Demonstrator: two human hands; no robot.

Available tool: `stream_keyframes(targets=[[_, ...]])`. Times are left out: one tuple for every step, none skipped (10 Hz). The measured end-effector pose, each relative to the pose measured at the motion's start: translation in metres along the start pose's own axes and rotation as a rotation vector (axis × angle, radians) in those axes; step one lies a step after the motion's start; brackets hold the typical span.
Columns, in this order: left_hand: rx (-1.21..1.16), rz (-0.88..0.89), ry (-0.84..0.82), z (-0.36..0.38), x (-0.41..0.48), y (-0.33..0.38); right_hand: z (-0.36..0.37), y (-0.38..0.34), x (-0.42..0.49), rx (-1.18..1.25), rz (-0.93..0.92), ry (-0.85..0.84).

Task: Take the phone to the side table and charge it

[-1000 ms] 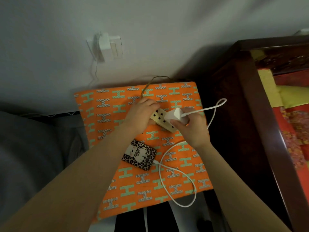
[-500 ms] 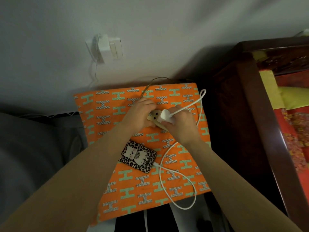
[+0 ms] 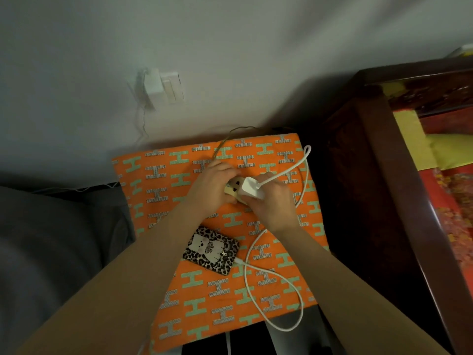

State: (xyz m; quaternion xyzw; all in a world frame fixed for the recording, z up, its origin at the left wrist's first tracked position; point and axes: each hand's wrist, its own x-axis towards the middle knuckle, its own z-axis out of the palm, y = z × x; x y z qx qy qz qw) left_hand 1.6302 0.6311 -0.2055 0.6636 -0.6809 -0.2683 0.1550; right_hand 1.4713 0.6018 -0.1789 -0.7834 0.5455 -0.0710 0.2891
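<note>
One phone (image 3: 210, 250) in a leopard case lies nearest on the orange-covered side table (image 3: 158, 175), its white cable (image 3: 247, 285) already attached. Farther, the left hand (image 3: 213, 187) closes on the power strip (image 3: 233, 188) to steady it, while the right hand (image 3: 272, 202) grips the white charger (image 3: 252, 188), pressing it in.

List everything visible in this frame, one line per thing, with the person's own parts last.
phone: 1, leopard-print case, on the cloth, near side
charging cable: 1, white, looping from phone to adapter
adapter: 1, white, at the power strip
power strip: 1, beige, mid-cloth
cloth: 1, orange with green H pattern, covering the side table
wall socket: 1, white, on the wall
wooden furniture: 1, dark, right
left hand: steadying the strip
right hand: gripping the adapter
</note>
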Motion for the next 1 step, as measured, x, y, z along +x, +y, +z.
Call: stream_keyframes(targets=[[0.032, -0.036, -0.086, -0.0141, -0.0119, 0.0146, -0.0168, -0.0074, -0.0083, -0.041, 0.042, -0.079]])
